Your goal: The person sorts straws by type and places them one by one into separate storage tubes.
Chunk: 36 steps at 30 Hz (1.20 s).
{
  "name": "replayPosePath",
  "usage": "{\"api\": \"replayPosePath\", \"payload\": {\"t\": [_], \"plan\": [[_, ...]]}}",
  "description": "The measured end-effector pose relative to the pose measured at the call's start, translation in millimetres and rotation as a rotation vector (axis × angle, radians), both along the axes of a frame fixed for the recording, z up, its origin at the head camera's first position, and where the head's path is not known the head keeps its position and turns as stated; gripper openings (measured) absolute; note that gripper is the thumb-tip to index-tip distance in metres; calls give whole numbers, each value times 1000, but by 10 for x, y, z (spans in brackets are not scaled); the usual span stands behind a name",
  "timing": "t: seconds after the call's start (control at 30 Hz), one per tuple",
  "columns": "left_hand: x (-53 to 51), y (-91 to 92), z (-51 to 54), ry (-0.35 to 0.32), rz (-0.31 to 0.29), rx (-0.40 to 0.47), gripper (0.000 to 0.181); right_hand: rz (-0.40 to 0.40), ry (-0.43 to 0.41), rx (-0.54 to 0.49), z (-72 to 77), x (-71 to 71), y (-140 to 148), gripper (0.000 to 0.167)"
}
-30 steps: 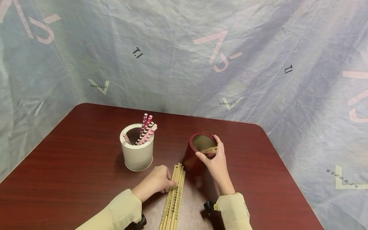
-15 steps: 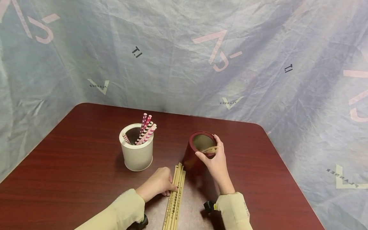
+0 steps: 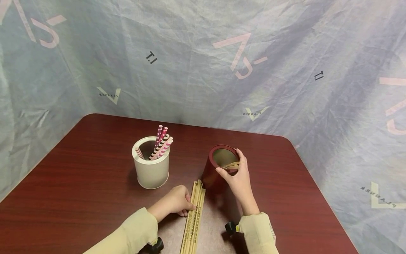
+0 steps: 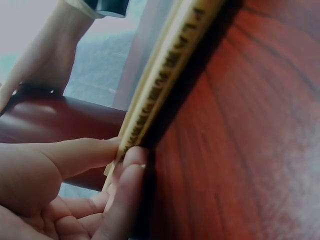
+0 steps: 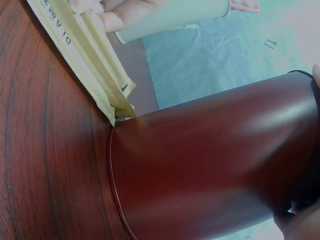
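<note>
Two hands in play, two canisters on the wood-grain table (image 3: 85, 169): one white canister (image 3: 152, 175) at left, one dark red canister (image 3: 213, 173) at right, both upright and well apart. One bundle of printed, paper-wrapped straws (image 3: 192, 227) lies lengthwise between the forearms; at least four can be picked out, though the overlap hides the full count.

Here's the left hand (image 3: 178, 200), thumb and fingertips pinching the bundle from its left side. The straws sit just right of that hand, their upper ends running past the fingers right up to the foot of the red canister, their lower ends leaving the head view at the bottom.

Over to the right hand (image 3: 238, 179): it grips the red canister at the top, thumb on the near rim, fingers round the far right side. Inside that mouth, next to the palm, at least one tan wrapped piece (image 3: 232, 165) shows; how many more are in there, one cannot tell.

And in the white canister, patterned straws (image 3: 162, 146), at least six: two dotted, the rest mostly striped, one leaning left on its own.
</note>
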<state>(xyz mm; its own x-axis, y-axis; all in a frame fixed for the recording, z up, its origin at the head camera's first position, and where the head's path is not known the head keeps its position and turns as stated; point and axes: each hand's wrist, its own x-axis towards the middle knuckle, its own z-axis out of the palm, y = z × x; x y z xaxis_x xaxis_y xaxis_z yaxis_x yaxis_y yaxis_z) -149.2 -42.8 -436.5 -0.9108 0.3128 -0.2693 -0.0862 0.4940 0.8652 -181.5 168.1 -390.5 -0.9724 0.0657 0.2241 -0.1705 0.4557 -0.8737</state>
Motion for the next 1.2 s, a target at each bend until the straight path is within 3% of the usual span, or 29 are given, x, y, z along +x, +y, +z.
{"api": "replayPosePath", "payload": {"t": [0.23, 0.63, 0.87, 1.2], "plan": [[-25, -76, -43, -86, -16, 113, 20, -3, -3, -2, -5, 1, 3, 94], [-42, -170, -76, -77, 29, 276, 16, -4, 8, 9, -16, 3, 4, 93], [-67, -230, -27, -118, 15, 428, 27, 9, 16, 12, 1, 8, 3, 92], [-48, -281, 134, -114, 6, 478, 31, 13, 9, -1, 4, 9, -1, 92]]}}
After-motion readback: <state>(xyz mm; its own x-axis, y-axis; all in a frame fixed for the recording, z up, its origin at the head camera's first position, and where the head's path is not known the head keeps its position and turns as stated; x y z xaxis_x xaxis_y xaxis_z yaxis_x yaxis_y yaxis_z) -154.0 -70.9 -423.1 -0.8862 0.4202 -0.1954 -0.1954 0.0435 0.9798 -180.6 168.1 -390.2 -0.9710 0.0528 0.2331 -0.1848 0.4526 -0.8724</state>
